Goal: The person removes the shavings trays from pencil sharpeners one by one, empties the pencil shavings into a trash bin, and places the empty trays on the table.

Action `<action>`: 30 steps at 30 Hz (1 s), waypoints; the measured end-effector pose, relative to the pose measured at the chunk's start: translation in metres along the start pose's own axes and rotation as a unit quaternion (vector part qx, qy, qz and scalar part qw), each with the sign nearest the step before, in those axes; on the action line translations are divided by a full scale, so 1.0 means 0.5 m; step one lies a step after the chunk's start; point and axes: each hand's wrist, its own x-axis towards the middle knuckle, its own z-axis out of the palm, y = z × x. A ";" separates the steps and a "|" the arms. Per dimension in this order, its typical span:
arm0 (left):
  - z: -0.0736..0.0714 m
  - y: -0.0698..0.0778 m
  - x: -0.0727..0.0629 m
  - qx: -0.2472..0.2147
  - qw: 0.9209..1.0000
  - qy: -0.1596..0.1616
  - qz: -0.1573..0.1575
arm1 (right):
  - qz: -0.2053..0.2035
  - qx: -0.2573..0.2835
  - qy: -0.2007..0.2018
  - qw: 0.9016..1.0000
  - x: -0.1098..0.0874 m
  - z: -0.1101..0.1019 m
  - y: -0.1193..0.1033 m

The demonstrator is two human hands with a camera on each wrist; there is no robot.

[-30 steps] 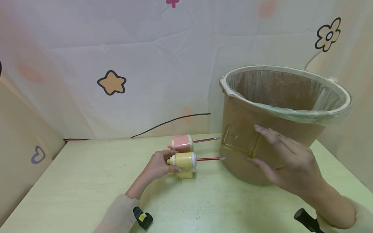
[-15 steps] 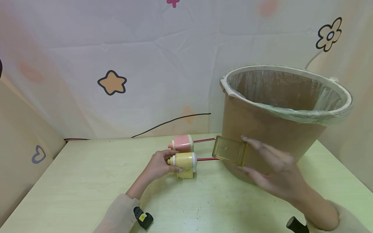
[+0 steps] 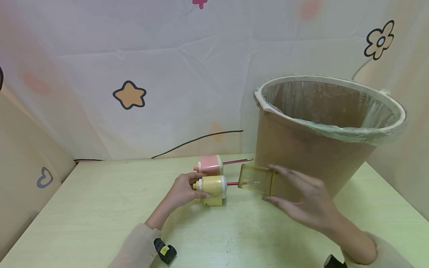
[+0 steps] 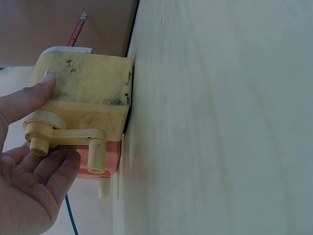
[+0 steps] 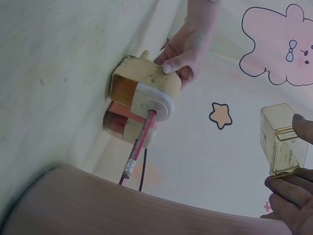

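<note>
Two hands: the left hand grips the crank end of a yellow plastic, box-shaped pencil sharpener, thumb on its near side; the right hand pinches a clear amber plastic, rectangular box by one end.
Amber box: raised between the hands, apart from the sharpener; from the head it overlaps the tip of a slim red pencil pointing toward the right hand.
Handling: probably best to keep the left grip firm, so the sharpener stays flat, and the box level and clear of the pencil, which a careless approach could knock.
Pink sharpener: plastic, just beyond the left hand, with its own red pencil.
Brown round bin: behind the right hand, translucent liner over its rim.
Tabletop: pale, wood-grained, dark scuffs between the forearms.
Backdrop: creased pale sheet beyond both hands, printed with an orange star.
</note>
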 end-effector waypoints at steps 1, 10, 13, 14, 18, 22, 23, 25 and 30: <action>0.000 0.001 -0.001 0.001 1.000 0.000 0.001 | 0.006 -0.001 -0.003 1.000 -0.001 0.001 0.000; 0.001 0.000 0.002 -0.002 1.000 -0.001 -0.004 | 0.060 0.007 -0.029 0.998 -0.010 0.010 0.001; 0.002 -0.001 0.002 -0.003 1.000 -0.002 -0.005 | 0.099 0.008 -0.049 0.994 -0.015 0.012 0.001; 0.002 -0.001 0.002 -0.004 1.000 -0.002 -0.006 | 0.113 0.008 -0.056 0.992 -0.016 0.013 0.001; 0.000 0.002 0.000 -0.005 1.000 -0.002 -0.004 | 0.182 0.021 -0.092 0.979 -0.019 0.017 -0.001; -0.001 0.004 -0.002 -0.006 1.000 -0.003 -0.003 | 0.233 0.049 -0.120 0.964 -0.023 0.023 0.001; -0.002 0.003 -0.002 -0.006 1.000 -0.003 -0.002 | 0.243 0.056 -0.126 0.960 -0.025 0.025 0.002; -0.001 0.003 -0.001 -0.008 1.000 -0.004 -0.004 | 0.258 0.062 -0.139 0.954 -0.027 0.028 0.004; 0.001 0.001 0.001 -0.010 1.000 -0.005 -0.005 | 0.277 0.066 -0.166 0.944 -0.034 0.039 0.010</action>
